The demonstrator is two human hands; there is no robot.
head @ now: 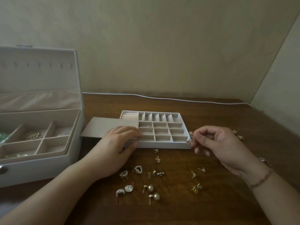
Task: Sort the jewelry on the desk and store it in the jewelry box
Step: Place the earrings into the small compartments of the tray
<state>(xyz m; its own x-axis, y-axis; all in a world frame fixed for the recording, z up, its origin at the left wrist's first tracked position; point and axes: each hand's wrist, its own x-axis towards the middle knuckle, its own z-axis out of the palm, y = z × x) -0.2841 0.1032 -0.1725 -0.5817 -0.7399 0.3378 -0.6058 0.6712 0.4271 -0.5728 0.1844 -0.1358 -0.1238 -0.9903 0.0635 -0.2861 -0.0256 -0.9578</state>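
A white jewelry box [40,164] stands open at the left, with several pieces in its compartments. A beige divided tray [164,144] lies mid-desk, partly covered by a flat lid [105,125]. My left hand [116,146] rests on the lid and the tray's left edge, fingers flat. My right hand [219,143] pinches a small gold earring pair [190,138] at the tray's right front corner. Loose earrings lie in front of the tray: pearl studs [152,191], heart-shaped pearl hoops [138,169], gold pieces [195,188].
A white cable [178,99] runs along the back edge of the wooden desk [211,114]. Walls close in behind and at the right. More gold pieces [238,134] lie right of my right hand. A bracelet [261,179] is on my right wrist.
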